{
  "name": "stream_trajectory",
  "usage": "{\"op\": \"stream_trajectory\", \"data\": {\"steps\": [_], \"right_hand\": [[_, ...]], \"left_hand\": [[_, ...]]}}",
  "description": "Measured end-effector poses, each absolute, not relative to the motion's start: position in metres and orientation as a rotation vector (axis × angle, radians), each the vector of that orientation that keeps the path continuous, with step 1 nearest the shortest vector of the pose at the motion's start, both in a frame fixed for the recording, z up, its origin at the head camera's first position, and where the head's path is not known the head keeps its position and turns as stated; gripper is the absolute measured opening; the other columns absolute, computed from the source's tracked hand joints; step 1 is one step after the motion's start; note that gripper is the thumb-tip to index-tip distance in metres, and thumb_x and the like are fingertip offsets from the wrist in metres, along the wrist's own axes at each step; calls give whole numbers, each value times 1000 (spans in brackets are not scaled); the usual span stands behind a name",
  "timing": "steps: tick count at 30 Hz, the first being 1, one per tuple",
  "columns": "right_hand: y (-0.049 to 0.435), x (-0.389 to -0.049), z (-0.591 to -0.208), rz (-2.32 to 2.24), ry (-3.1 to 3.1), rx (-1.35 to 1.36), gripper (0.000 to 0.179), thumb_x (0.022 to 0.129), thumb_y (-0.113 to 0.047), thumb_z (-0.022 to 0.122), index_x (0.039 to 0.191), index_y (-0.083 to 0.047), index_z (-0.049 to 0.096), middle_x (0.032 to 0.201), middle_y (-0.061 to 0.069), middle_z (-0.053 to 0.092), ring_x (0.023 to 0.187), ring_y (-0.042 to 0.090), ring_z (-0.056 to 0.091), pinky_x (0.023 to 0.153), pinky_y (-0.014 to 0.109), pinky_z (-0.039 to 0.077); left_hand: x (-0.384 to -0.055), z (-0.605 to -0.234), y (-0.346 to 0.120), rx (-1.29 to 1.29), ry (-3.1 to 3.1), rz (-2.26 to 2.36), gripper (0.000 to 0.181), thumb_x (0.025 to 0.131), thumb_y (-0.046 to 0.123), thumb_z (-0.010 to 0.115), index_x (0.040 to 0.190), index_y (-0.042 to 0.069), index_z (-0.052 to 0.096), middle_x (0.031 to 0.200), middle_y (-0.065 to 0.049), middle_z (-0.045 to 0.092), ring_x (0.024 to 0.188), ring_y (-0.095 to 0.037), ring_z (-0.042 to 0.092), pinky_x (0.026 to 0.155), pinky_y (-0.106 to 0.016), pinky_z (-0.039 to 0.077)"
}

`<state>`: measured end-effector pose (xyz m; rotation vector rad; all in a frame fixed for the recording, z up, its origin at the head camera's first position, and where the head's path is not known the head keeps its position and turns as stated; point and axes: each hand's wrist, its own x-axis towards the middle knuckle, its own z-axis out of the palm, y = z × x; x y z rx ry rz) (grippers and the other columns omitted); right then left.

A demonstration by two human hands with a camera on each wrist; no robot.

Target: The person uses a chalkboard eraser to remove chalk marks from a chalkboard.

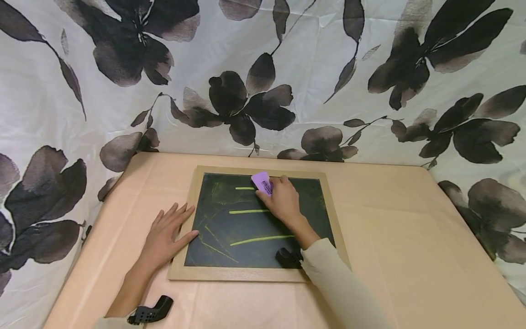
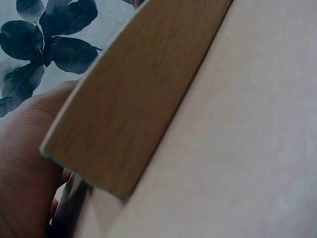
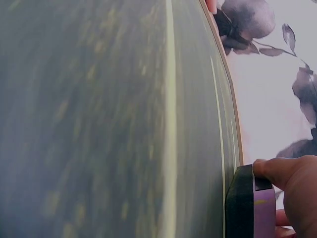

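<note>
A small chalkboard (image 1: 259, 225) in a pale wooden frame (image 1: 238, 274) lies on the table. Three yellow chalk lines cross its middle, with thinner strokes (image 1: 218, 251) at lower left. My right hand (image 1: 283, 201) grips a purple chalkboard eraser (image 1: 261, 182) between thumb and fingers, at the right part of the top line (image 1: 243, 188). In the right wrist view the eraser (image 3: 265, 213) has its dark felt side against the board. My left hand (image 1: 164, 237) rests with spread fingers on the frame's left side, thumb tip at the board's edge.
A tan cover (image 1: 402, 237) spreads over the table around the board. Behind and beside it hangs a white cloth (image 1: 320, 91) with dark flowers. Black wrist devices sit by both sleeves; the right one (image 1: 289, 258) overlaps the board's lower part.
</note>
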<state>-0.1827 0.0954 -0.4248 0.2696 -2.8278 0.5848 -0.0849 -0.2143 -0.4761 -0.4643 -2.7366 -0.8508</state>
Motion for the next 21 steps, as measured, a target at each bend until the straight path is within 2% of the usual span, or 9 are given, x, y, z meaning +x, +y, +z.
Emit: {"op": "stream_trajectory", "data": {"steps": [6, 21], "right_hand": [[78, -183, -424, 574, -2849, 282, 57, 82, -45, 73, 117, -1, 66, 89, 10, 55, 70, 21, 53, 57, 40, 50], [58, -181, -425, 561, -2849, 309, 57, 83, -45, 73, 120, -2, 64, 93, 9, 54, 76, 22, 55, 62, 43, 51]], "left_hand": [[-86, -478, -216, -475, -2727, -849, 65, 87, 42, 67, 143, 15, 48, 144, -17, 44, 138, -38, 29, 112, -57, 12], [-86, -480, -216, -466, -2721, -849, 66, 86, 42, 68, 143, 16, 48, 144, -15, 45, 138, -37, 29, 112, -57, 11]]}}
